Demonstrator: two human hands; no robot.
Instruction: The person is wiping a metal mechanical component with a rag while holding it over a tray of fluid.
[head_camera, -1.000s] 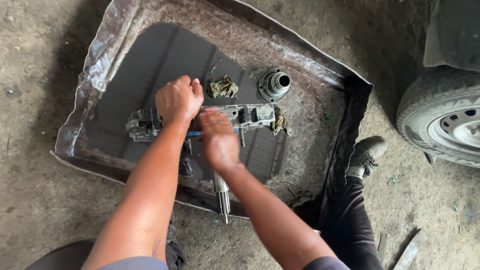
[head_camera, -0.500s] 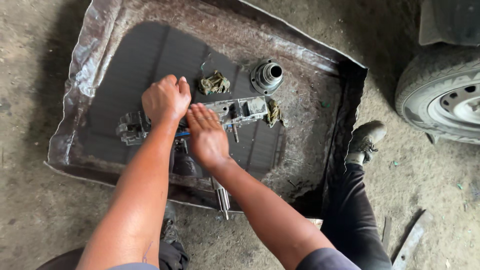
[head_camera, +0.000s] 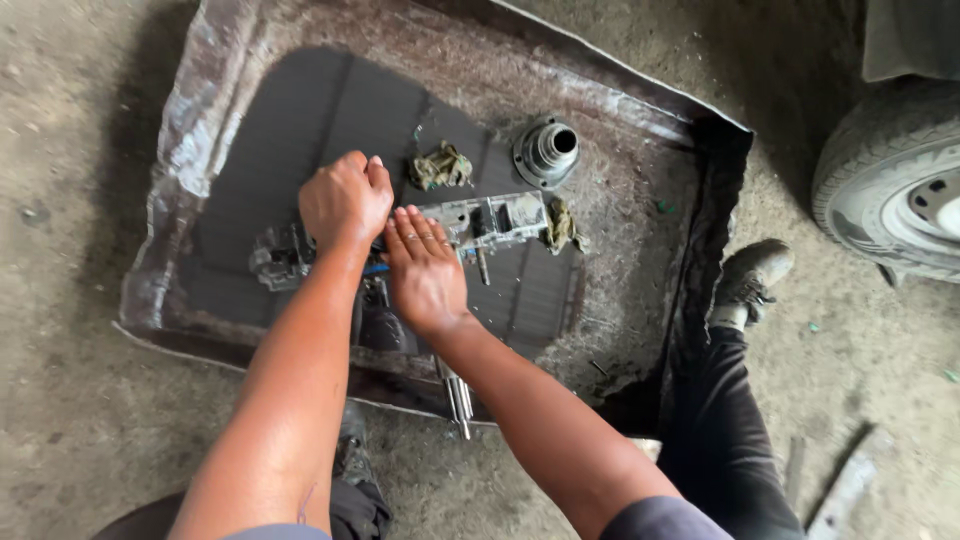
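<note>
A: What do the two hands show, seen from above?

B: The left hand (head_camera: 345, 200) is closed into a fist on top of the grey metal housing (head_camera: 455, 225), a long, grimy mechanical assembly lying crosswise in a shallow metal tray (head_camera: 190, 130). What the fist encloses cannot be told. The right hand (head_camera: 425, 270) lies flat, fingers extended and together, palm pressed down on the same housing just beside the left hand; it grips nothing.

A: Where does the housing extend relative to the hands?

B: One end projects beyond the left hand's outer side; the other, lighter end runs out past the right hand's fingertips. A splined steel shaft (head_camera: 457, 395) emerges below the right wrist and crosses the near rim of the tray.

A: What surrounds the hands?

B: Just beyond the left hand's knuckles lies a crumpled greenish rag (head_camera: 441, 167). Farther out, beyond the right fingertips, stands a round flanged metal sleeve (head_camera: 547, 150), open end up. A second rag (head_camera: 560, 227) touches the far end of the housing. All rest on a dark ribbed mat (head_camera: 300, 110) inside the tray.

A: And outside the tray?

B: To the right of the right forearm, a dark trouser leg and a worn shoe (head_camera: 750, 280) rest on the dirt floor (head_camera: 60, 420); a vehicle tyre (head_camera: 890, 190) stands well apart.
</note>
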